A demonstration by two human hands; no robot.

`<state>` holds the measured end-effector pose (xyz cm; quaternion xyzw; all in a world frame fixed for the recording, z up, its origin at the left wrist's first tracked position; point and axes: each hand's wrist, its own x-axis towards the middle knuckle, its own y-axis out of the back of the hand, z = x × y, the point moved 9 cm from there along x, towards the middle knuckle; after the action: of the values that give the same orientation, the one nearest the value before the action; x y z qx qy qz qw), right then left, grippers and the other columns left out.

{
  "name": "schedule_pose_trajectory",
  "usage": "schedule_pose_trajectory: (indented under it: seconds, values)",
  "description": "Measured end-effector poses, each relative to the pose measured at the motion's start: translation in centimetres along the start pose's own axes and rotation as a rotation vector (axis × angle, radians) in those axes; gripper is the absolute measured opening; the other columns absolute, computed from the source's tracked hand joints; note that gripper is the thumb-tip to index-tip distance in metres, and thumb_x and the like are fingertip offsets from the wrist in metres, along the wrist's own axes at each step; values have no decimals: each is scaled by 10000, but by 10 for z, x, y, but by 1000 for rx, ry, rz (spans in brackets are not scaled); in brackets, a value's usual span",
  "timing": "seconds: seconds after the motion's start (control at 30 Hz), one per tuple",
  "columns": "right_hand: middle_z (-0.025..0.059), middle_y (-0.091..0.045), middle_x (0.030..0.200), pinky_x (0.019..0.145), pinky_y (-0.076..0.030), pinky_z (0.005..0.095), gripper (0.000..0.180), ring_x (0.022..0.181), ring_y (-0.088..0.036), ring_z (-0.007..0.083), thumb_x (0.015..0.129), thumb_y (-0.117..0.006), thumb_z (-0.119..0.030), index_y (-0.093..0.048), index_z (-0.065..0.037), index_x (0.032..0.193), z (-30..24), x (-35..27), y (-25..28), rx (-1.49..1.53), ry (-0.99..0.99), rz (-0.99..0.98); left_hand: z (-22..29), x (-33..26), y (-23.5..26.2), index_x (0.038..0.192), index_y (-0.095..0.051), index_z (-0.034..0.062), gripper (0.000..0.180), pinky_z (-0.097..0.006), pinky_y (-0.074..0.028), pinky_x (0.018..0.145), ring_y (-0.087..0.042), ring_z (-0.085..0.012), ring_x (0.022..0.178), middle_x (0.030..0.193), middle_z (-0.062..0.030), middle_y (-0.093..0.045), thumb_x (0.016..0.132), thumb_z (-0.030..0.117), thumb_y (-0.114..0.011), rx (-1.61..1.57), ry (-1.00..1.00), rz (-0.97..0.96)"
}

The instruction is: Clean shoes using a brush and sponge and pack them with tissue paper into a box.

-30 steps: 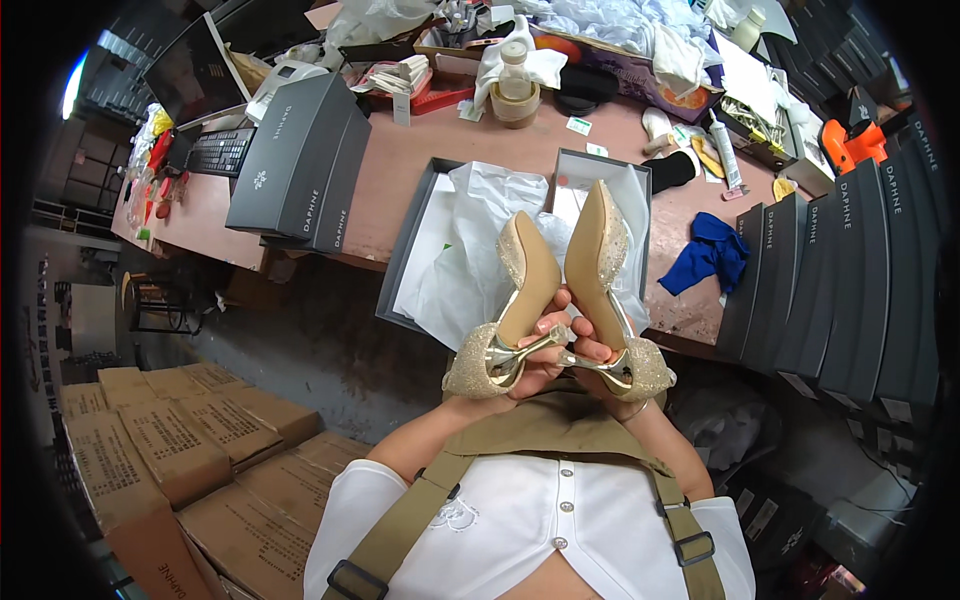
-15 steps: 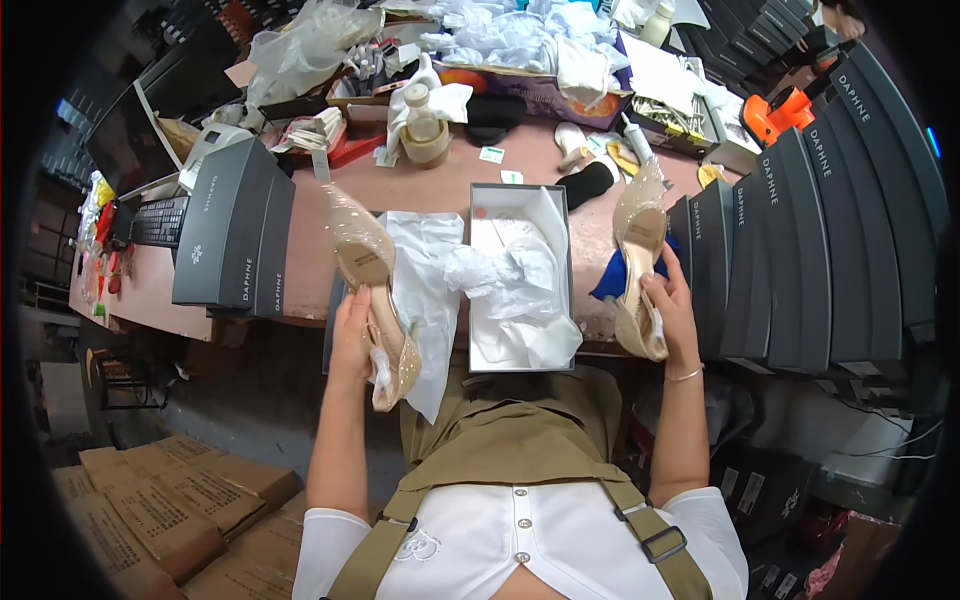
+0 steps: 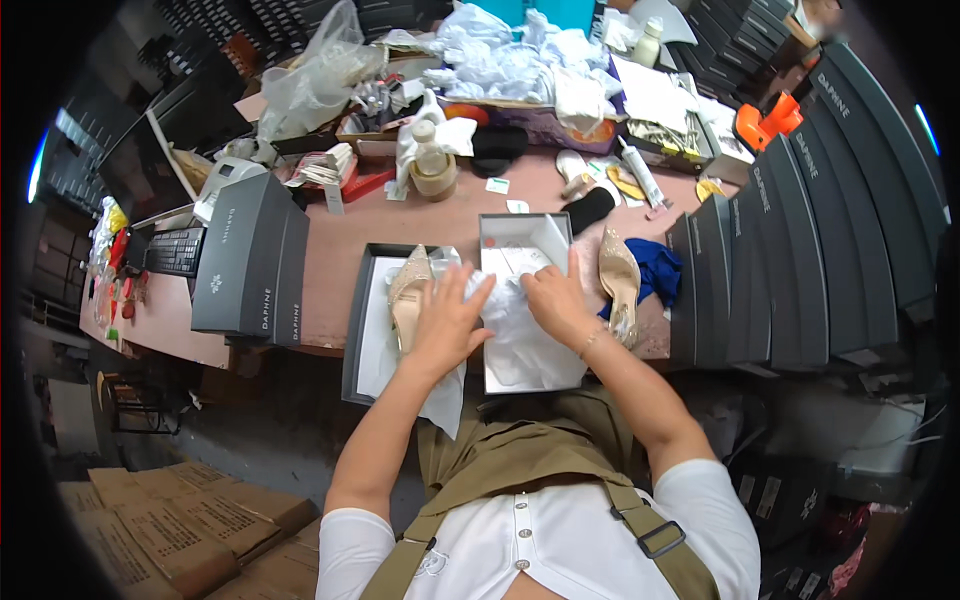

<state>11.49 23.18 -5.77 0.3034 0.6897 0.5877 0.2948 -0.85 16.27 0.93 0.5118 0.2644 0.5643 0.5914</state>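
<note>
My left hand is open with fingers spread, just right of a beige glittery pointed shoe. That shoe lies in a dark grey shoebox lid lined with white paper. My right hand is over the open grey shoebox, fingers curled into white tissue paper inside it; the fingertips are partly hidden. To the right of the box, the matching glittery shoe rests on the table beside a dark blue cloth.
Tall rows of dark shoeboxes line the right side; more boxes and a keyboard stand left. Behind are a tape roll, a white tube, an orange tape dispenser and crumpled tissue. Cartons lie lower left.
Both shoes, held up half a second ago, have been let go: the left one into the lid, the right one onto the table. Both hands have moved inward to the shoebox.
</note>
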Motion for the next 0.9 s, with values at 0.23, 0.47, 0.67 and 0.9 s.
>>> schedule_pose_trajectory:
  seconds: [0.23, 0.47, 0.67, 0.9]
  values:
    - [28, -624, 909, 645, -481, 241, 124, 770, -598, 100, 939, -512, -104, -569, -26, 1015, 101, -75, 94, 1659, -347, 806, -58, -20, 37, 1096, -631, -4, 445, -326, -474, 864, -642, -269, 952, 979, -162, -661, 701, -121, -465, -685, 293, 202]
    - [-33, -553, 818, 571, -339, 171, 217, 642, -416, 34, 995, -430, -170, -587, -38, 1065, 134, -130, 91, 1148, -415, 942, -73, -48, 81, 1055, -664, -10, 407, -281, -480, 813, -650, -219, 902, 954, -135, -667, 737, -148, -448, -486, 266, 304]
    - [155, -512, 1349, 1052, -343, 344, 790, 1257, -477, 255, 744, -783, -286, -405, -13, 1383, 14, -95, 209, 670, 299, 473, 19, 9, 152, 1068, -660, -28, 405, -277, -482, 792, -640, -202, 882, 949, -134, -665, 720, -124, -477, -461, -139, 245]
    - [82, -652, 843, 679, -461, 252, 234, 737, -563, 84, 851, -674, -159, -641, -11, 1028, -6, -69, 122, 1065, 145, 289, 2, 24, 130, 1423, -341, 47, 574, -217, -466, 848, -597, -118, 941, 1079, -86, -601, 890, -43, -532, -1241, 3, 364]
